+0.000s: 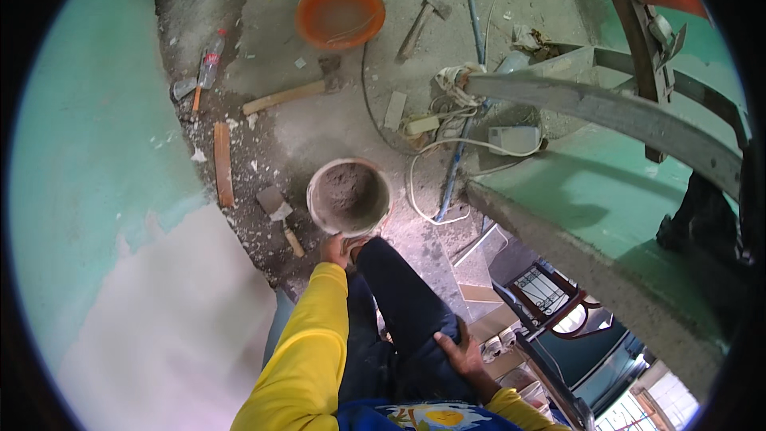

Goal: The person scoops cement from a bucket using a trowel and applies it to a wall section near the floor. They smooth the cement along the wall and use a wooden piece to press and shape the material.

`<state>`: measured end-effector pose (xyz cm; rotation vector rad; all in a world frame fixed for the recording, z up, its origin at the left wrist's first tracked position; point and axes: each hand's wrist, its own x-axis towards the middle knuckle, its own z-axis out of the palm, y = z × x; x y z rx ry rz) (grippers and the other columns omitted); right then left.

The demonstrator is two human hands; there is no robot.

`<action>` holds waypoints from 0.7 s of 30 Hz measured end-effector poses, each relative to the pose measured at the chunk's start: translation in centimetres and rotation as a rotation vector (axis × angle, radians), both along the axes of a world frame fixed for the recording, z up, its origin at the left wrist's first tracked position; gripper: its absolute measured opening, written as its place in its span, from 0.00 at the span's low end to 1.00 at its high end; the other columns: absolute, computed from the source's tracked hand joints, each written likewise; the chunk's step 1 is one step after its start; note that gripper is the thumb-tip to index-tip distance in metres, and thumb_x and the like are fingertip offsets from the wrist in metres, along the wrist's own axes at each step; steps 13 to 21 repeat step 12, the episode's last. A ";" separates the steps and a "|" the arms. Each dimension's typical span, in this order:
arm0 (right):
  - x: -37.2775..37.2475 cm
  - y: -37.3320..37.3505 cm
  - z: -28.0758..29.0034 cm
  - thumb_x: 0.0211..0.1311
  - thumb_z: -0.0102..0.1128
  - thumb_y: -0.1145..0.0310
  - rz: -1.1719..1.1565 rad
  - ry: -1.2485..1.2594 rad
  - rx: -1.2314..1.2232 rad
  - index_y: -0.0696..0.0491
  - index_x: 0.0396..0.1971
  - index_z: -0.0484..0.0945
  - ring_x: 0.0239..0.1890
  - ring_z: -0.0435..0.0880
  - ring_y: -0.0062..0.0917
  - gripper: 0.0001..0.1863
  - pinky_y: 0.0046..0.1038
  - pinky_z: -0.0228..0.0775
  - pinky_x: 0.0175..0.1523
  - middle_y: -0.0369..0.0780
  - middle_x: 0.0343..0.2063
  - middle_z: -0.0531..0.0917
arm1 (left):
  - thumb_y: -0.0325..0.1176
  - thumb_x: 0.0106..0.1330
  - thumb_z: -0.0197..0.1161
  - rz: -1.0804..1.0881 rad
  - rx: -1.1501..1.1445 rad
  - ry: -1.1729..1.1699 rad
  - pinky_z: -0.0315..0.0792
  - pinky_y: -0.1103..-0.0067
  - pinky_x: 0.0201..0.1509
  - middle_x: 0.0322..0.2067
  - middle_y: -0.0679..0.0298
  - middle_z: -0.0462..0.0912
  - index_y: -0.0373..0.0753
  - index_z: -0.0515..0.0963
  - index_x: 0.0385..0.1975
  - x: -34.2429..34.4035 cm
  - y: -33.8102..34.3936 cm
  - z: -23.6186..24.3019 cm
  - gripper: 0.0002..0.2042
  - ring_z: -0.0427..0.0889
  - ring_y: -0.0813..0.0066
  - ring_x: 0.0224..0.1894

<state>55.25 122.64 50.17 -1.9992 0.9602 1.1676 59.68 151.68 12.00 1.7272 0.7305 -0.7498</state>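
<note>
Before my feet stands a pale round bucket [317,206] with a grey-brown mortar-like mix [348,191] inside. My left hand [334,250] is at the bucket's near rim, with its fingers closed on the edge; part of them is hidden. My right hand [460,351] rests on my dark trouser leg with its fingers spread, holding nothing. Left of the bucket lies a trowel [275,205] with a flat blade and a wooden handle.
Beyond the bucket lie a wooden-handled axe-like tool [291,98], a hammer [419,28], an orange basin [341,13] and a wooden strip [223,165]. A plastic bottle [211,61] lies by the left wall. A white cable [415,183], blue pipe [454,172] and metal beam [598,104] occupy the right.
</note>
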 end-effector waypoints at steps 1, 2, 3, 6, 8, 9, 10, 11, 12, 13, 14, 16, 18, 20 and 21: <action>0.6 0.4 0.0 0.63 0.69 0.36 0.029 0.006 0.000 0.61 0.76 0.62 0.72 0.73 0.56 0.54 0.46 0.62 0.77 0.64 0.68 0.74 | 0.42 0.72 0.66 0.486 -0.191 0.280 0.75 0.60 0.59 0.53 0.60 0.87 0.44 0.80 0.59 1.2 -1.0 0.7 0.18 0.87 0.59 0.53; 1.2 0.6 0.0 0.63 0.68 0.35 0.057 0.010 0.000 0.60 0.77 0.62 0.72 0.73 0.56 0.54 0.46 0.62 0.77 0.64 0.68 0.73 | 0.46 0.76 0.61 0.773 -0.319 0.432 0.74 0.60 0.58 0.52 0.64 0.86 0.47 0.79 0.59 2.3 -2.0 1.3 0.17 0.87 0.62 0.53; 1.9 0.9 0.1 0.63 0.67 0.32 0.073 0.069 -0.030 0.59 0.77 0.62 0.72 0.72 0.55 0.56 0.46 0.62 0.78 0.63 0.69 0.73 | 0.49 0.80 0.56 1.093 -0.391 0.572 0.73 0.60 0.58 0.51 0.68 0.85 0.49 0.78 0.58 3.0 -2.5 1.6 0.16 0.87 0.65 0.53; 4.2 1.5 0.7 0.62 0.64 0.29 0.046 0.138 -0.041 0.59 0.78 0.62 0.73 0.72 0.55 0.57 0.45 0.61 0.78 0.62 0.71 0.72 | 0.46 0.77 0.63 1.258 -0.487 0.427 0.75 0.63 0.60 0.43 0.67 0.79 0.47 0.78 0.51 6.5 -4.2 3.9 0.12 0.83 0.66 0.51; 4.8 1.2 0.7 0.61 0.63 0.28 0.022 0.156 -0.023 0.58 0.77 0.63 0.74 0.72 0.54 0.57 0.45 0.61 0.79 0.61 0.71 0.72 | 0.46 0.76 0.64 1.219 -0.453 0.377 0.75 0.63 0.61 0.44 0.67 0.76 0.48 0.77 0.49 10.8 -4.0 5.5 0.12 0.79 0.66 0.52; 4.9 1.1 0.7 0.61 0.62 0.28 0.011 0.164 -0.012 0.58 0.77 0.63 0.74 0.71 0.54 0.57 0.44 0.61 0.79 0.61 0.71 0.72 | 0.46 0.75 0.65 1.200 -0.435 0.351 0.76 0.62 0.62 0.45 0.67 0.74 0.49 0.76 0.49 13.1 -3.7 6.5 0.12 0.77 0.66 0.53; 4.6 1.1 0.5 0.61 0.62 0.27 0.013 0.166 0.000 0.57 0.77 0.63 0.74 0.71 0.54 0.57 0.44 0.61 0.79 0.60 0.72 0.72 | 0.47 0.74 0.66 1.232 -0.394 0.340 0.76 0.62 0.62 0.42 0.67 0.74 0.47 0.76 0.48 15.3 -2.9 7.0 0.14 0.78 0.66 0.50; 4.3 1.2 0.3 0.61 0.62 0.27 0.015 0.168 0.010 0.57 0.77 0.64 0.74 0.71 0.54 0.57 0.44 0.61 0.79 0.59 0.72 0.72 | 0.48 0.73 0.68 1.266 -0.355 0.332 0.76 0.62 0.62 0.40 0.67 0.73 0.45 0.76 0.48 17.7 -1.3 7.3 0.15 0.79 0.67 0.47; 4.6 1.3 0.6 0.61 0.61 0.27 0.016 0.171 0.018 0.56 0.77 0.64 0.75 0.71 0.53 0.56 0.44 0.60 0.79 0.59 0.72 0.72 | 0.49 0.72 0.69 1.298 -0.317 0.323 0.76 0.62 0.62 0.37 0.68 0.73 0.43 0.75 0.47 20.2 0.2 8.1 0.17 0.80 0.67 0.44; 4.6 1.3 0.6 0.61 0.61 0.27 0.016 0.171 0.018 0.56 0.77 0.64 0.75 0.71 0.53 0.56 0.44 0.60 0.79 0.59 0.72 0.72 | 0.49 0.72 0.69 1.298 -0.317 0.323 0.76 0.62 0.62 0.37 0.68 0.73 0.43 0.75 0.47 20.2 0.2 8.1 0.17 0.80 0.67 0.44; 4.6 1.3 0.6 0.61 0.61 0.27 0.016 0.171 0.018 0.56 0.77 0.64 0.75 0.71 0.53 0.56 0.44 0.60 0.79 0.59 0.72 0.72 | 0.49 0.72 0.69 1.298 -0.317 0.323 0.76 0.62 0.62 0.37 0.68 0.73 0.43 0.75 0.47 20.2 0.2 8.1 0.17 0.80 0.67 0.44; 4.6 1.3 0.6 0.61 0.61 0.27 0.016 0.171 0.018 0.56 0.77 0.64 0.75 0.71 0.53 0.56 0.44 0.60 0.79 0.59 0.72 0.72 | 0.49 0.72 0.69 1.298 -0.317 0.323 0.76 0.62 0.62 0.37 0.68 0.73 0.43 0.75 0.47 20.2 0.2 8.1 0.17 0.80 0.67 0.44; 4.6 1.3 0.6 0.61 0.61 0.27 0.016 0.171 0.018 0.56 0.77 0.64 0.75 0.71 0.53 0.56 0.44 0.60 0.79 0.59 0.72 0.72 | 0.49 0.72 0.69 1.298 -0.317 0.323 0.76 0.62 0.62 0.37 0.68 0.73 0.43 0.75 0.47 20.2 0.2 8.1 0.17 0.80 0.67 0.44; 4.6 1.3 0.6 0.61 0.61 0.27 0.016 0.171 0.018 0.56 0.77 0.64 0.75 0.71 0.53 0.56 0.44 0.60 0.79 0.59 0.72 0.72 | 0.49 0.72 0.69 1.298 -0.317 0.323 0.76 0.62 0.62 0.37 0.68 0.73 0.43 0.75 0.47 20.2 0.2 8.1 0.17 0.80 0.67 0.44; 4.6 1.3 0.6 0.61 0.61 0.27 0.016 0.171 0.018 0.56 0.77 0.64 0.75 0.71 0.53 0.56 0.44 0.60 0.79 0.59 0.72 0.72 | 0.49 0.72 0.69 1.298 -0.317 0.323 0.76 0.62 0.62 0.37 0.68 0.73 0.43 0.75 0.47 20.2 0.2 8.1 0.17 0.80 0.67 0.44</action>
